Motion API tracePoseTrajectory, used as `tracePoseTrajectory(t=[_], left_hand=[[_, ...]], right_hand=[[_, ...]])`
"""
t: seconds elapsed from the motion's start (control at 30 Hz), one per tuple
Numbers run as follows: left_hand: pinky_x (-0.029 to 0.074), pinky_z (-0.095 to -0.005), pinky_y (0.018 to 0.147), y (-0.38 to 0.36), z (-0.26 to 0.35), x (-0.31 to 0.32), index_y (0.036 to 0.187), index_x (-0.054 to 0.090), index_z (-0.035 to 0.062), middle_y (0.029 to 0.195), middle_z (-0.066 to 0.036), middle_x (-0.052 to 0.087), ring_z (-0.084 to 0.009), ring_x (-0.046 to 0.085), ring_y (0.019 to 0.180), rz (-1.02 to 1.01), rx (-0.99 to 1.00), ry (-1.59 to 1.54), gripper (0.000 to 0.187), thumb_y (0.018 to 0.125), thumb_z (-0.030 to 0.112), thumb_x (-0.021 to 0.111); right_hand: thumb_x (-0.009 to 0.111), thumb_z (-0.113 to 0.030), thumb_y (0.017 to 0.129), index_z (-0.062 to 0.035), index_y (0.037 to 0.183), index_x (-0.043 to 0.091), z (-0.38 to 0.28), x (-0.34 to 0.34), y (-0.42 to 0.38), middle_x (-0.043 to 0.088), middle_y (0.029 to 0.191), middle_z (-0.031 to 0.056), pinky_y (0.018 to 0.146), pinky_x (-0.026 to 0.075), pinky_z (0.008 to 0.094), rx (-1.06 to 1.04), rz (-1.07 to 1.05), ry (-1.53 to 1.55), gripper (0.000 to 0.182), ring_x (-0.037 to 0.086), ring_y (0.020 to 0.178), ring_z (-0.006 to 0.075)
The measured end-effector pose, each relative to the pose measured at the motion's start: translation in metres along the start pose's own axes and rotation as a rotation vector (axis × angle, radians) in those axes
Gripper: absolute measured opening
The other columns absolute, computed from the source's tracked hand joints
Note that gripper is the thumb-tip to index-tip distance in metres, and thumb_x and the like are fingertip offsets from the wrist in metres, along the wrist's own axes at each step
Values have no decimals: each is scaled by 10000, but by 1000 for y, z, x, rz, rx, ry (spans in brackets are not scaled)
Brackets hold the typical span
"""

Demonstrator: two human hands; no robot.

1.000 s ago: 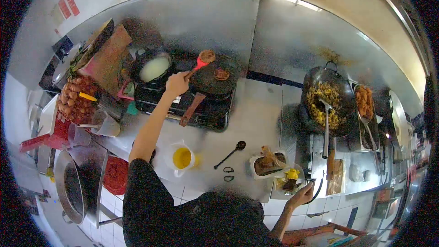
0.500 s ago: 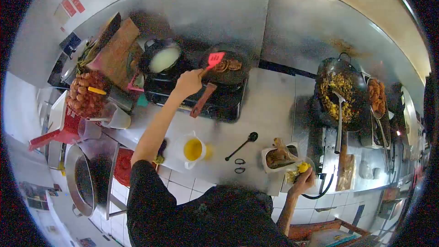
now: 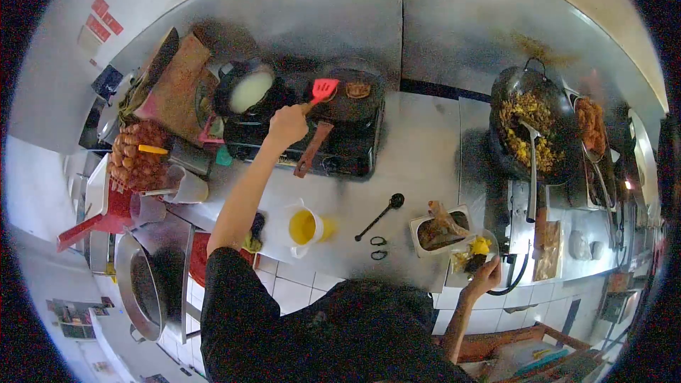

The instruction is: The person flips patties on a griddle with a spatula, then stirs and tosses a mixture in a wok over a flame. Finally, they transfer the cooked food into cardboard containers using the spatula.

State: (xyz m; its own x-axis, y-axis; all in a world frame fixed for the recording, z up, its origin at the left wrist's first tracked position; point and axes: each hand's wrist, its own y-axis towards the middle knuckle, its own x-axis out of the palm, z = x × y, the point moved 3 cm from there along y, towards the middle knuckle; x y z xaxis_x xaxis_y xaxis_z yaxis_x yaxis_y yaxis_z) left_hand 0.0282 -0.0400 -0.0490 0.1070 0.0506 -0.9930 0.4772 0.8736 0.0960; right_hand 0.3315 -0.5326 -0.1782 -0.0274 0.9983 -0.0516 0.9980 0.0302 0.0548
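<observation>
My left hand (image 3: 288, 126) is closed round the handle of a spatula with a slotted red head (image 3: 325, 89). The head is over the left side of a dark frying pan (image 3: 355, 113), whose brown handle points toward me. One browned patty (image 3: 358, 90) lies in the pan, and part of another brown piece shows at the spatula's edge. Low on the right, my right hand (image 3: 484, 278) grips the rim of a clear plastic container (image 3: 489, 237) with yellow and dark food inside. It is beside a metal tray (image 3: 440, 234) holding dark contents and a crumpled wrapper.
A pot of pale liquid (image 3: 252, 92) sits on the stove's left. A wok of yellow food (image 3: 532, 128) with a ladle stands right. On the counter are a jug of yellow liquid (image 3: 303, 227) and a black spoon (image 3: 379, 217). Eggs (image 3: 135, 156) are piled left.
The spatula has shifted slightly left relative to the pan, and the patties that were close together now lie apart. The container in my right hand is tilted more toward view. The camera view has shifted.
</observation>
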Motion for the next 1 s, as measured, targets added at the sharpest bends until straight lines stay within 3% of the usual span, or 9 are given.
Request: tracePoseTrajectory(t=[0.33,0.53,0.6,0.63,0.67,0.73,0.83,0.9,1.0], left_hand=[[492,-511,791,1,13,12,1020,624,51,932,-231,638,-410,620,890,-149,-1,72,320,900,234,390],[468,-512,792,44,-12,15,964,650,77,902,-259,620,-439,595,875,-396,125,-40,252,813,177,475],[471,-510,772,53,-25,36,955,649,76,866,-252,627,-433,601,851,-377,207,3,242,795,165,490],[477,-500,752,53,-32,47,936,648,76,816,-243,628,-426,604,816,-333,222,-16,231,793,168,492],[484,-489,731,55,-39,53,918,647,75,765,-233,630,-420,608,782,-277,238,-35,220,790,170,494],[491,-474,702,47,-18,16,928,653,74,737,-225,629,-404,614,730,-341,170,-69,229,789,173,500],[502,-447,656,54,-28,6,978,667,89,726,-214,635,-368,622,640,-324,134,-147,262,792,181,507],[508,-430,612,59,-25,-7,1107,661,167,773,-206,653,-323,624,554,-293,152,-148,341,813,190,491],[525,-451,712,53,-1,-18,1152,633,157,899,-229,653,-360,651,744,-245,154,21,355,852,240,465]], right_hand=[[519,-318,955,-119,675,407,2,3,2,261,626,-86,504,155,253,75,-69,15,361,230,574,40],[521,-269,957,-24,764,527,-3,18,-18,471,684,-8,573,373,243,14,-67,-66,312,422,654,83],[560,-202,931,2,827,578,-10,39,-49,561,747,34,617,409,252,-195,-289,-257,230,481,707,104],[593,-129,894,15,822,580,-14,64,-68,576,776,49,625,413,260,-157,-504,43,162,497,747,107],[595,-100,875,1,734,552,-26,87,-97,554,716,36,574,390,254,-410,-491,-91,179,481,700,86],[587,-97,872,-23,639,485,-61,138,-125,413,505,15,430,311,259,-281,-908,-57,265,373,462,85],[579,-110,883,-14,639,461,-93,185,-154,346,469,15,404,282,261,-361,-1007,120,288,317,426,82],[608,-202,867,-45,701,550,-104,204,-158,508,514,67,393,338,300,-237,-1079,168,236,437,402,129],[596,-288,887,-25,742,556,-81,260,-172,531,566,94,442,380,310,-122,-1043,115,302,507,468,148]])
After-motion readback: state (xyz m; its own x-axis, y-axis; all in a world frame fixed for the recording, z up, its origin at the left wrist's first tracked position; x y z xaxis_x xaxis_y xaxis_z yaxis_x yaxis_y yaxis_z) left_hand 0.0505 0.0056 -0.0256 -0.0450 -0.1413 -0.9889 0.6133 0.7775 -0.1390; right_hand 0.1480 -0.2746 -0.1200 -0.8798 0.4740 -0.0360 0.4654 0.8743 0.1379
